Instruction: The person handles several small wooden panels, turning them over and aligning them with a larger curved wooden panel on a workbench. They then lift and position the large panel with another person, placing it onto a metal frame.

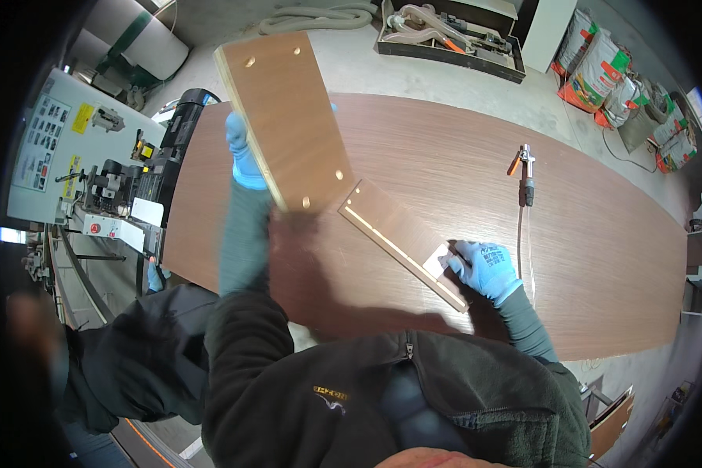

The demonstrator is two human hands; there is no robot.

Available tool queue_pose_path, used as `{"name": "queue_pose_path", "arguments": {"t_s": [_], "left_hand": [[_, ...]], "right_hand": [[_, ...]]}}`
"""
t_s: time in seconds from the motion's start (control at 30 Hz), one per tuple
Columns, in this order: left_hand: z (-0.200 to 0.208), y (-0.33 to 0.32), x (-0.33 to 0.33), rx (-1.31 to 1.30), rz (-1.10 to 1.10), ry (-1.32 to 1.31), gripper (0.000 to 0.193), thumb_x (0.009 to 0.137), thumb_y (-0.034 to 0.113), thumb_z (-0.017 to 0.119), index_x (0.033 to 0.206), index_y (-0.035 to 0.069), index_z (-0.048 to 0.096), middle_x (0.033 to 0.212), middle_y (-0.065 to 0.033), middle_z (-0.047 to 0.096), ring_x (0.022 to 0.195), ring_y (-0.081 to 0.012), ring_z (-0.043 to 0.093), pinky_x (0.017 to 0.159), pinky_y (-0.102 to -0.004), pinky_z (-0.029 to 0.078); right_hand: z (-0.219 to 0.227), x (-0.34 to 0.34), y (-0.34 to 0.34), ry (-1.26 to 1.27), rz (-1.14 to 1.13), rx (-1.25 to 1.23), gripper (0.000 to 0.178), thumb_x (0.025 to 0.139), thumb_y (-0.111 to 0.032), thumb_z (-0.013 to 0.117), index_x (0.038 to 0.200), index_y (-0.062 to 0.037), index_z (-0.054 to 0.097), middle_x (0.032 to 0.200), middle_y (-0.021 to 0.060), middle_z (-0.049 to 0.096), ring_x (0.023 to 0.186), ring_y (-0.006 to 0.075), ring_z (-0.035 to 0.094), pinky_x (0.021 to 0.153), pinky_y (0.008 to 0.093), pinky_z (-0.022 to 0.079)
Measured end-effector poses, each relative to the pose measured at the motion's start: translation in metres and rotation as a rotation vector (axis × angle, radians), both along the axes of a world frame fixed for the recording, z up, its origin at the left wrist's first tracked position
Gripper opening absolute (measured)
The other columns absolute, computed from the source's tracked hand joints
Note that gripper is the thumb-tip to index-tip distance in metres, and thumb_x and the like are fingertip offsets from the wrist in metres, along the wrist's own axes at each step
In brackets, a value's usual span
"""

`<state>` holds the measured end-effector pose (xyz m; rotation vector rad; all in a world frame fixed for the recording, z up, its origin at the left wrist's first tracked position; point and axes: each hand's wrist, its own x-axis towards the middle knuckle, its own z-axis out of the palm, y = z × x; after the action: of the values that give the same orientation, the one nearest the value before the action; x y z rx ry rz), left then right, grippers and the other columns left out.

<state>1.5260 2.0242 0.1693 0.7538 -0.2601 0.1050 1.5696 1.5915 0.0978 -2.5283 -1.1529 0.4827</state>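
My left hand (246,156), in a blue glove, grips a thick brown wooden board (292,117) by its left edge. That board is tilted up above the table, with pale round holes near its corners. A narrower brown wooden panel (398,234) lies slanted in front of me, with a light groove along one side. At its near right end is a white patch (437,261). My right hand (489,269), also gloved in blue, is closed at that end, thumb and fingertips on the panel beside the patch.
An air blow gun (527,175) with a thin hose lies on the brown table (600,234), right of centre. At left, a co-worker's gloved hand (157,277) is near a machine (132,183). Beyond the table are a black tool box (452,58) and filled sacks (597,78).
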Motion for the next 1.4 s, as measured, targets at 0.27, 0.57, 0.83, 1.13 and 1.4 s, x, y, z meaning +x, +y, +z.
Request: {"name": "queue_pose_path", "arguments": {"t_s": [0.27,0.57,0.83,1.13,1.4], "left_hand": [[-0.005,-0.127,-0.064,-0.280,0.080,-0.278,0.134,0.075,0.092,0.062,0.168,0.011,0.010,0.163,-0.0377,0.026,0.141,-0.0604,0.039,0.105,-0.0711,0.048],[-0.004,-0.168,-0.091,-0.361,0.120,-0.226,0.133,0.077,0.094,0.057,0.166,0.006,0.013,0.157,-0.0420,0.030,0.128,-0.0616,0.051,0.091,-0.0664,0.058],[0.000,-0.175,-0.098,-0.459,0.062,-0.193,0.131,0.079,0.094,0.053,0.167,0.007,0.009,0.157,-0.0443,0.028,0.132,-0.0658,0.046,0.093,-0.0698,0.056],[0.000,-0.177,-0.086,-0.476,-0.027,-0.290,0.128,0.082,0.095,0.045,0.167,0.008,0.007,0.158,-0.0452,0.024,0.132,-0.0659,0.046,0.092,-0.0706,0.056],[-0.006,-0.174,-0.086,-0.421,0.066,-0.178,0.121,0.087,0.092,0.042,0.168,0.008,0.009,0.158,-0.0451,0.026,0.135,-0.0632,0.045,0.094,-0.0684,0.056]], "right_hand": [[0.074,-0.011,0.059,0.347,-0.063,0.710,0.031,0.097,-0.019,0.073,0.123,-0.0016,0.071,0.098,0.0073,0.076,0.082,0.0167,0.069,0.073,0.0335,0.054],[0.096,-0.048,0.069,1.006,0.001,0.626,0.033,0.106,-0.030,0.062,0.105,0.0020,0.071,0.076,-0.0041,0.056,0.069,0.0059,0.047,0.063,0.0259,0.043],[0.102,-0.048,0.051,0.907,0.070,0.610,0.037,0.109,-0.027,0.055,0.119,0.0040,0.072,0.080,-0.0025,0.057,0.075,0.0079,0.048,0.069,0.0270,0.046],[0.099,-0.045,0.048,0.940,0.045,0.627,0.041,0.108,-0.028,0.055,0.131,0.0043,0.069,0.084,-0.0015,0.060,0.080,0.0085,0.051,0.076,0.0277,0.049],[0.102,-0.047,0.053,1.042,-0.019,0.635,0.035,0.101,-0.026,0.068,0.120,0.0027,0.072,0.094,-0.0003,0.067,0.086,0.0054,0.055,0.078,0.0254,0.049]]}}
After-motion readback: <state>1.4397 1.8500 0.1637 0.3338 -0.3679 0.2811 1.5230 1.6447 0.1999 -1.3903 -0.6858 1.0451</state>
